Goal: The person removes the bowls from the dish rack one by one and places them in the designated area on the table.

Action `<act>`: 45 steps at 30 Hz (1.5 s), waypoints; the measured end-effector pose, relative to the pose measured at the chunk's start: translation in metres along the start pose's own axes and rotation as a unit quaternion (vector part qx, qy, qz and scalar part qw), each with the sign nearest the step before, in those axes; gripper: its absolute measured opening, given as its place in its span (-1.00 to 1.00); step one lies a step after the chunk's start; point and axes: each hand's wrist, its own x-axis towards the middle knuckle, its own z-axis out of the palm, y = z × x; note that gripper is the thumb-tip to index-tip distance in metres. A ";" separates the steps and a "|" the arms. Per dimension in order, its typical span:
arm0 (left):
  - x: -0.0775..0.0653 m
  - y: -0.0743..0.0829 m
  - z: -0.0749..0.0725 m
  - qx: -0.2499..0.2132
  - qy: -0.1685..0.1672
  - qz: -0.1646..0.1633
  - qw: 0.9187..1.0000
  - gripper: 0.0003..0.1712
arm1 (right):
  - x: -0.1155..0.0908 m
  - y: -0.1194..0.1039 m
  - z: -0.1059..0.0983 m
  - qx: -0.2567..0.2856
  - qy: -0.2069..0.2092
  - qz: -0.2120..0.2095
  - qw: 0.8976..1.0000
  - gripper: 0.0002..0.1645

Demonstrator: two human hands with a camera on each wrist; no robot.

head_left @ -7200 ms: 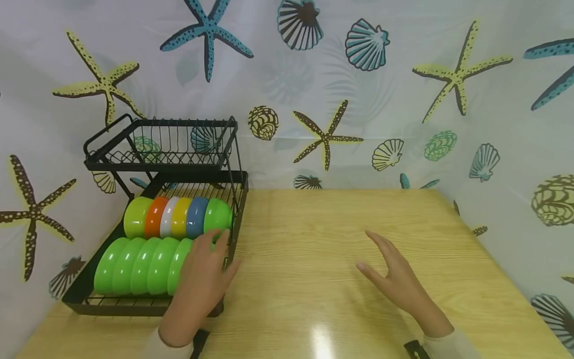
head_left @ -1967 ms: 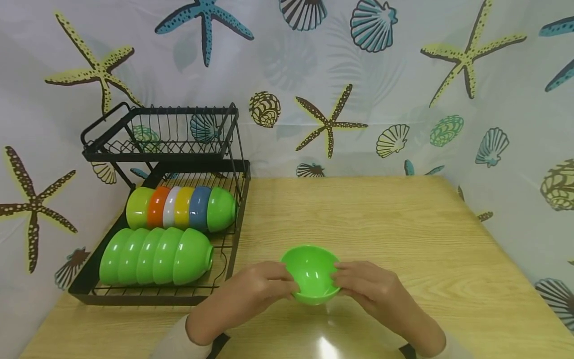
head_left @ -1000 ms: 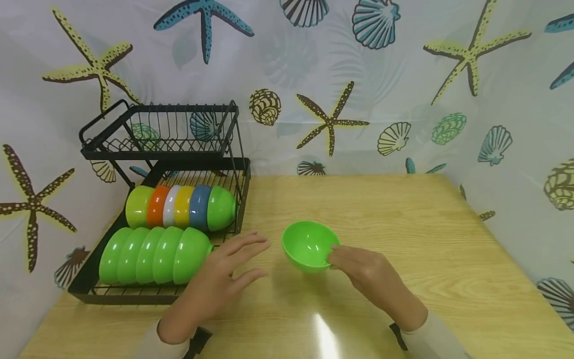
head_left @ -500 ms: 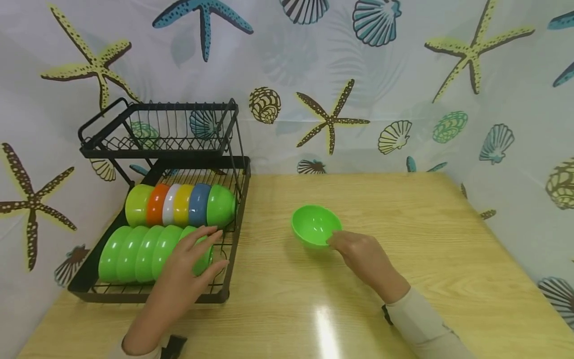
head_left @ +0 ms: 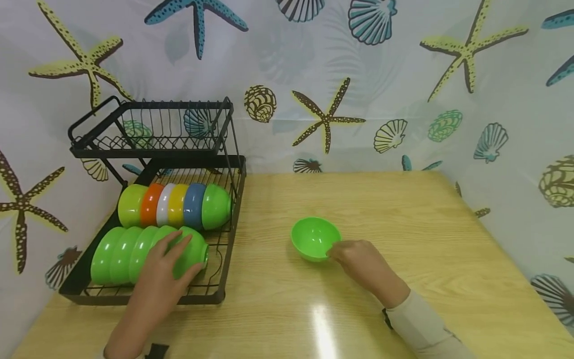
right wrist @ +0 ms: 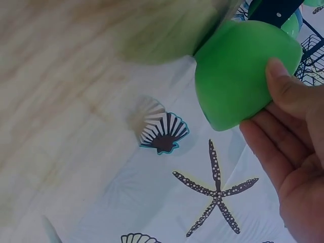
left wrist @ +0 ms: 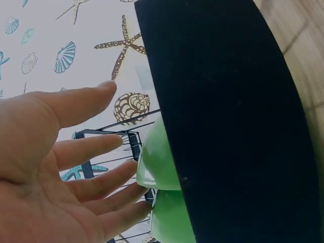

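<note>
My right hand [head_left: 360,262] pinches the near right rim of a green bowl [head_left: 311,237] at the middle of the table. In the right wrist view, the thumb lies along one side of the bowl [right wrist: 238,73], fingers on the other. Whether its base touches the table I cannot tell. My left hand [head_left: 157,281] is over the front row of nested green bowls [head_left: 102,257] in the black dish rack [head_left: 103,300]. Its fingers are spread in the left wrist view, the fingertips beside the green bowls [left wrist: 159,162]. No grip on a bowl shows there.
Behind the green row lies a row of nested bowls in several colours, among them an orange bowl [head_left: 150,204] and a blue bowl [head_left: 194,207]. The rack's upper tier [head_left: 148,153] overhangs the back. Wooden table [head_left: 394,214] extends to the right, against a patterned cloth [head_left: 278,50].
Both hands held the green bowl 2 seconds ago. My left hand then let go and moved left to the rack; the right hand carried the bowl farther from me.
</note>
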 end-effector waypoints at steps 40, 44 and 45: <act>0.000 -0.002 -0.009 0.008 -0.009 -0.039 0.999 -0.31 | -0.004 -0.016 -0.020 0.046 0.004 0.030 0.998 -0.48; -0.001 -0.003 -0.010 0.009 0.000 -0.046 0.999 -0.33 | -0.011 -0.014 -0.026 0.083 0.015 0.043 0.996 -0.36; -0.002 -0.003 -0.010 0.009 0.000 -0.050 0.999 -0.33 | -0.013 -0.013 -0.027 0.088 0.015 0.046 0.995 -0.33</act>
